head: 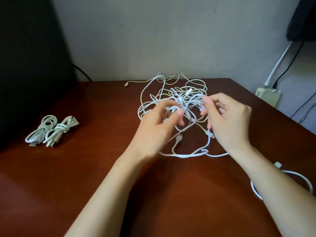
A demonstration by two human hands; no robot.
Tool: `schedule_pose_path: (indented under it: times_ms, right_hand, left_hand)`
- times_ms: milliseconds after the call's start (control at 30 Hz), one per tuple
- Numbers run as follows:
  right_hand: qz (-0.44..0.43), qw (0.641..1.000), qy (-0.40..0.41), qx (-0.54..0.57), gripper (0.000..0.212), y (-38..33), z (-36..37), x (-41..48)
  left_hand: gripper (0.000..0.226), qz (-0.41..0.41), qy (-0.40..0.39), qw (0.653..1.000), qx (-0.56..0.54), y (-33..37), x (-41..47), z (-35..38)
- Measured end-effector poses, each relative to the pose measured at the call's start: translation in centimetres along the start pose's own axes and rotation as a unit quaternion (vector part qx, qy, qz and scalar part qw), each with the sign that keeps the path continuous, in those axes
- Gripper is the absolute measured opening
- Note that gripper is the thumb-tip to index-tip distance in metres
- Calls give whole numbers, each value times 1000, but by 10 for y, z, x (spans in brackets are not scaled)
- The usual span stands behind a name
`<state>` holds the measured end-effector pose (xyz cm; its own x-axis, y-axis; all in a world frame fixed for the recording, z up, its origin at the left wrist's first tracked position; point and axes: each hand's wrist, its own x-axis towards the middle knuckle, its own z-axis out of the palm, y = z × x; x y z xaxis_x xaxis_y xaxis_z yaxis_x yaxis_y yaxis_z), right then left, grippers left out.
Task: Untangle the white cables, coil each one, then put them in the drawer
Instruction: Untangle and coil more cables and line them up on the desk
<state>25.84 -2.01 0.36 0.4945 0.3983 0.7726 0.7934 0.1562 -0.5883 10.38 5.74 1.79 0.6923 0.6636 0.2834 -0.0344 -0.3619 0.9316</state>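
A tangle of white cables (172,89) lies on the brown table (102,103), near its far edge. My left hand (157,124) pinches a strand at the tangle's near left side. My right hand (227,120) pinches another strand at the near right side, with a plug end hanging just below its fingers. A loose loop of white cable (188,155) trails toward me between my wrists. Two coiled white cables (51,130) lie side by side at the table's left. No drawer is in view.
Under my right forearm, another white cable loop (302,180) lies close to the table's right edge. A beige power strip (268,95) with dark cords sits against the wall beyond the right edge. A dark object (30,65) stands at the back left.
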Motion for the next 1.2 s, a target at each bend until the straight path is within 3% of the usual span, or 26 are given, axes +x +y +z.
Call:
schedule_pose_path:
  times_ms: [200,367,633,833,967,1067,1133,1200]
  right_hand:
    - [1,1000,-14,7,20,-2,2,-1]
    - [5,999,-34,7,23,-2,4,-3]
    - [21,994,-104,-23,30,-2,6,-5]
    - [157,984,-79,32,33,4,3,5]
    - [196,979,-55,25,28,10,2,8]
    - [209,977,-42,16,3,14,0,10]
    - [215,976,-38,26,11,14,-3,13]
    - [223,971,-53,68,18,11,-7,16]
  left_hand:
    - [26,7,-37,968,248,-8,-2,6]
    - [19,-1,-26,931,363,-5,-4,7]
    - [37,87,-93,923,363,-7,-6,10]
    - [20,124,-185,936,272,0,-6,4]
    - [22,88,-215,961,149,4,-8,2]
    - [18,54,-240,961,126,5,-8,-5]
    - [8,46,-230,965,120,4,-7,-11]
    - [28,48,-209,968,129,0,-4,-15]
